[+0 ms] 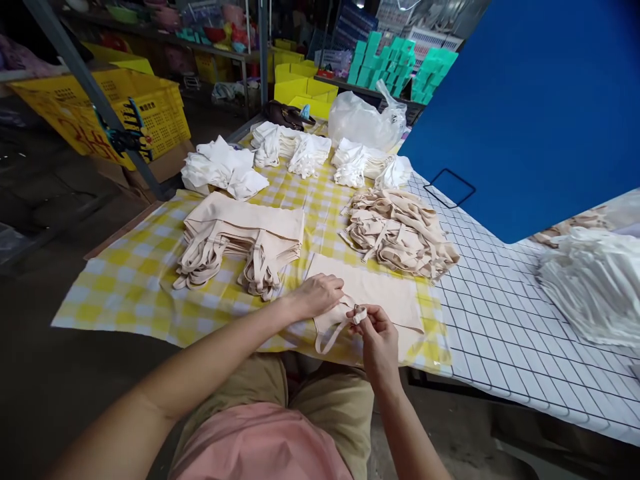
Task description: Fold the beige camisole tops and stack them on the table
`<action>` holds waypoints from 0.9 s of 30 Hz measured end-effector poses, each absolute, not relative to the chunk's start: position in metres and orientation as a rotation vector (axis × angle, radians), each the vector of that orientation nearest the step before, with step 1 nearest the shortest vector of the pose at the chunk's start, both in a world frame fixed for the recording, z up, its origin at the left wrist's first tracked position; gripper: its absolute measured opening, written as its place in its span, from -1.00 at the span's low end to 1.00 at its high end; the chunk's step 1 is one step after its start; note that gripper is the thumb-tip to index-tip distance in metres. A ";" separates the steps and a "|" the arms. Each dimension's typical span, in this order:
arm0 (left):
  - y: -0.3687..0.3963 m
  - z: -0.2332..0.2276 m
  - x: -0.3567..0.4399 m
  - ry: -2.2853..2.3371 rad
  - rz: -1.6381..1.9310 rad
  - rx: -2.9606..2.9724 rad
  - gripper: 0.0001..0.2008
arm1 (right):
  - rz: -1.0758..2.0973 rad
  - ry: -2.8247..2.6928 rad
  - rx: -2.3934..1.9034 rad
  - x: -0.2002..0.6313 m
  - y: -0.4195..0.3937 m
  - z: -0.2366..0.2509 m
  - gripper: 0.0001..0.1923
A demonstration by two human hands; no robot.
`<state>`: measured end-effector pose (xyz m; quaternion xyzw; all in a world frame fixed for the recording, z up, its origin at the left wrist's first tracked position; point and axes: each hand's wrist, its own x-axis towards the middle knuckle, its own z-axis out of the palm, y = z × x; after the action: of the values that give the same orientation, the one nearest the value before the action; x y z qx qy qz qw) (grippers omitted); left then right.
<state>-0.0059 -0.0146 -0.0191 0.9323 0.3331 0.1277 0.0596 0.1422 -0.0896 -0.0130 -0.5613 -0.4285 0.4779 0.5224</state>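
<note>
A beige strappy top (385, 290) lies flat at the table's near edge, its straps toward me. My left hand (320, 295) rests on its left part with fingers curled closed on the cloth. Between the fingertips of my right hand (379, 337) is a looped shoulder strap (359, 315), pinched just above the table edge. Another strap hangs in a loop between the hands. To the left sits a neat stack of beige strappy tops (245, 230) with straps hanging forward. Beyond the flat top lies a loose heap of beige tops (400, 233).
Bundles of white garments (310, 152) and a clear plastic bag (363, 120) line the table's back, with a loose white pile (225, 167) at left. A blue board (500, 120) rises at right beside a white stack (595, 283). A yellow crate (155, 120) stands left beyond a metal post.
</note>
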 end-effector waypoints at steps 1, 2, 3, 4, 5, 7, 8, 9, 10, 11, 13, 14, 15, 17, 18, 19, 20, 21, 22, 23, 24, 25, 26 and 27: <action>-0.013 -0.019 -0.005 1.000 0.379 2.845 -0.85 | 1.166 -1.022 -1.349 0.143 -0.087 -0.013 -0.77; -0.012 -0.020 -0.004 0.995 0.384 2.856 -0.85 | 1.179 -1.029 -1.355 0.144 -0.084 -0.014 -0.76; -0.012 -0.020 -0.004 1.003 0.401 2.848 -0.85 | 1.183 -1.048 -1.363 0.146 -0.080 -0.014 -0.76; -0.011 -0.021 -0.003 1.021 0.426 2.823 -0.86 | 1.177 -1.077 -1.376 0.148 -0.077 -0.014 -0.76; -0.010 -0.022 -0.003 1.045 0.454 2.784 -0.87 | 1.162 -1.114 -1.396 0.150 -0.073 -0.015 -0.77; -0.009 -0.023 -0.002 1.104 0.502 2.682 -0.89 | 1.111 -1.208 -1.446 0.155 -0.065 -0.015 -0.77; -0.008 -0.024 -0.002 1.129 0.518 2.629 -0.89 | 1.075 -1.258 -1.469 0.157 -0.061 -0.015 -0.78; -0.007 -0.024 -0.001 1.146 0.530 2.583 -0.89 | 1.040 -1.307 -1.484 0.158 -0.056 -0.015 -0.79; -0.007 -0.024 -0.001 1.156 0.539 2.545 -0.89 | 1.010 -1.354 -1.488 0.159 -0.052 -0.015 -0.80; -0.006 -0.025 -0.001 1.158 0.548 2.517 -0.88 | 0.987 -1.394 -1.483 0.159 -0.048 -0.015 -0.81; -0.005 -0.025 -0.001 1.145 0.564 2.497 -0.86 | 0.972 -1.448 -1.465 0.158 -0.041 -0.015 -0.84; -0.004 -0.025 -0.001 1.135 0.566 2.501 -0.86 | 0.979 -1.465 -1.458 0.157 -0.038 -0.015 -0.84; -0.003 -0.025 -0.002 1.130 0.564 2.508 -0.85 | 0.988 -1.477 -1.456 0.156 -0.035 -0.016 -0.84; -0.002 -0.026 -0.002 1.131 0.553 2.522 -0.86 | 1.005 -1.502 -1.463 0.154 -0.031 -0.016 -0.84; -0.001 -0.027 -0.002 1.135 0.546 2.524 -0.87 | 1.014 -1.514 -1.472 0.154 -0.029 -0.017 -0.83; -0.001 -0.028 -0.001 1.139 0.542 2.523 -0.87 | 1.022 -1.523 -1.482 0.154 -0.028 -0.017 -0.83; 0.000 -0.028 -0.001 1.140 0.543 2.520 -0.88 | 1.033 -1.528 -1.490 0.154 -0.027 -0.017 -0.82; 0.000 -0.029 -0.001 1.140 0.546 2.514 -0.88 | 1.049 -1.527 -1.495 0.155 -0.026 -0.017 -0.82; 0.000 -0.029 -0.001 1.138 0.551 2.505 -0.88 | 1.070 -1.519 -1.498 0.156 -0.025 -0.017 -0.82; 0.001 -0.029 -0.001 1.135 0.557 2.494 -0.88 | 1.094 -1.509 -1.497 0.157 -0.025 -0.017 -0.81; 0.001 -0.029 -0.001 1.133 0.562 2.483 -0.87 | 1.118 -1.503 -1.495 0.158 -0.024 -0.017 -0.81; 0.001 -0.030 0.000 1.132 0.567 2.472 -0.87 | 1.138 -1.500 -1.495 0.159 -0.024 -0.016 -0.81; 0.002 -0.030 0.000 1.130 0.572 2.460 -0.87 | 1.152 -1.504 -1.497 0.159 -0.023 -0.016 -0.81; 0.002 -0.030 0.000 1.130 0.578 2.449 -0.88 | 1.159 -1.512 -1.502 0.160 -0.023 -0.015 -0.81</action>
<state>-0.0004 0.0020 -0.0298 0.8716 0.4023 0.2058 0.1902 0.1597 -0.0229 -0.0154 -0.5801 -0.5836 0.4475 0.3502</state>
